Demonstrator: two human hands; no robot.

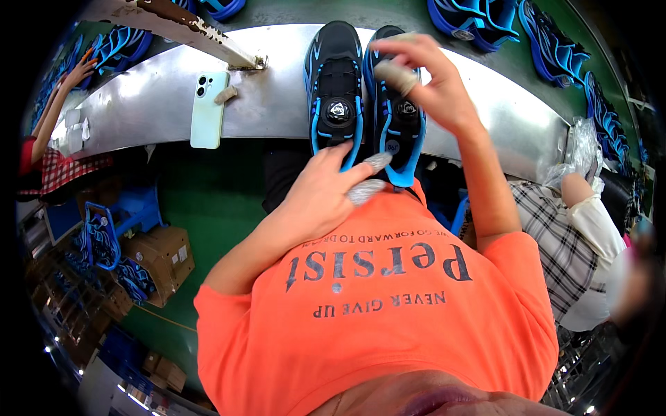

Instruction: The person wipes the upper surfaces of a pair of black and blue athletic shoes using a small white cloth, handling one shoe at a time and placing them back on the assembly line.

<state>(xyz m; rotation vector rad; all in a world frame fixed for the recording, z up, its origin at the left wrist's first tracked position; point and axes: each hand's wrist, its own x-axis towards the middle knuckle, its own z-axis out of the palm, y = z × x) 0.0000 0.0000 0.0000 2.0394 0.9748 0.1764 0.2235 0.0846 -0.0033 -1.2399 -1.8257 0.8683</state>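
Note:
Two black sneakers with blue trim and round dial closures stand side by side on the metal ledge, toes pointing away from me. My left hand [325, 188] is at the heel of the left sneaker [338, 83], a finger at its collar and two wrapped fingertips beside the heel; it grips that heel. Above the right sneaker [399, 125] hovers my right hand [424, 78], blurred by motion. Its wrapped thumb and forefinger are apart, with nothing visible between them, and it covers part of that sneaker's upper.
A pale green phone [207, 111] lies on the metal ledge [277, 97], a small tan finger wrap [226, 95] on it. A rusty post [201, 35] rises nearby. More blue sneakers [475, 21] line the green belt beyond. Other people sit at both sides; a cardboard box [163, 260] stands left.

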